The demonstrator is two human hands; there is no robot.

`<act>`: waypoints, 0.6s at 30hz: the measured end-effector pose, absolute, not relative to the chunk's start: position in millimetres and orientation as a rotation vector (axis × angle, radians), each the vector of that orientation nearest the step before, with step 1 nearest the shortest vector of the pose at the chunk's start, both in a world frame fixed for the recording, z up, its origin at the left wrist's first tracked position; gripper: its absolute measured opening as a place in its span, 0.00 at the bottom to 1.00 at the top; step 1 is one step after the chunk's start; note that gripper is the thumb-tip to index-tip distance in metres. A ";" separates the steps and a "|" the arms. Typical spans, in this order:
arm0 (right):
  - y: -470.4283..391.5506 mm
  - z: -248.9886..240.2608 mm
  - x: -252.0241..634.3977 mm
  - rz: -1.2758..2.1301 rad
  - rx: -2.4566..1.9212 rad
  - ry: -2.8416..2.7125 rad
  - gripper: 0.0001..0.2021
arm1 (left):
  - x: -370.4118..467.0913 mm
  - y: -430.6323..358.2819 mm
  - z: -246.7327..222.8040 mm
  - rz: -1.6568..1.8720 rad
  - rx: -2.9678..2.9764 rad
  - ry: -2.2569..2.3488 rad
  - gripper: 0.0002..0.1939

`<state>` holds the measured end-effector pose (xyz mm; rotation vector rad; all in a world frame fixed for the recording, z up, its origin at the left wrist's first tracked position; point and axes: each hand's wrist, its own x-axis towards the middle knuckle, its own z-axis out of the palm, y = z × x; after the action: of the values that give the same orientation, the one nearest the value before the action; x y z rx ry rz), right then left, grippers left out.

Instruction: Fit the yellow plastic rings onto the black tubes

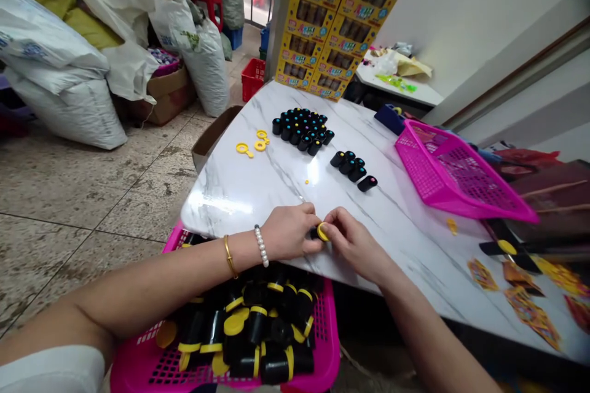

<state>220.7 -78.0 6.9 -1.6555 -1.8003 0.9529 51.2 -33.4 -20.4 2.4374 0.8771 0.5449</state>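
Near the table's front edge, my left hand [295,230] grips a small black cylinder with a yellow cap [324,231]. Its black body is mostly covered by my fingers. From the other side, my right hand [353,239] pinches the yellow cap between thumb and fingers. Below my left forearm sits a pink basket [332,344] full of black cylinders with yellow caps [257,322]. Beyond my hands stands a tight cluster of black cylinders [302,128] with mostly blue dots on top. A smaller group of black cylinders [349,164] stands to its right, one [367,183] lying tilted.
Yellow ring-shaped pieces [244,149] and a tiny yellow bit [306,182] lie on the marble-patterned table [230,187]. Stacked yellow boxes [322,24] rise at its far end. On the right are an empty-looking pink basket [461,172] and colourful packets [530,313]. White sacks [203,61] stand on the floor.
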 end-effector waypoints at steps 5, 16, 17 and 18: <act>-101.1 -16.7 227.6 0.910 -1.503 -1.484 0.11 | 29.9 -40.5 -12.2 0.518 2.518 0.778 0.14; -96.1 -25.1 227.5 1.005 -1.488 -1.480 0.13 | -68.7 -33.3 17.4 0.584 2.352 0.893 0.18; -96.1 -25.0 227.3 0.984 -1.491 -1.505 0.13 | -70.8 -10.1 17.7 0.700 2.370 1.050 0.17; -96.5 -25.0 227.5 0.966 -1.491 -1.528 0.12 | -72.7 13.8 16.5 0.794 2.404 1.204 0.18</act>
<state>227.5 -96.5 -25.0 -1.4912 -1.5280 0.9657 -72.7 13.8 16.5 2.4036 1.2035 0.7940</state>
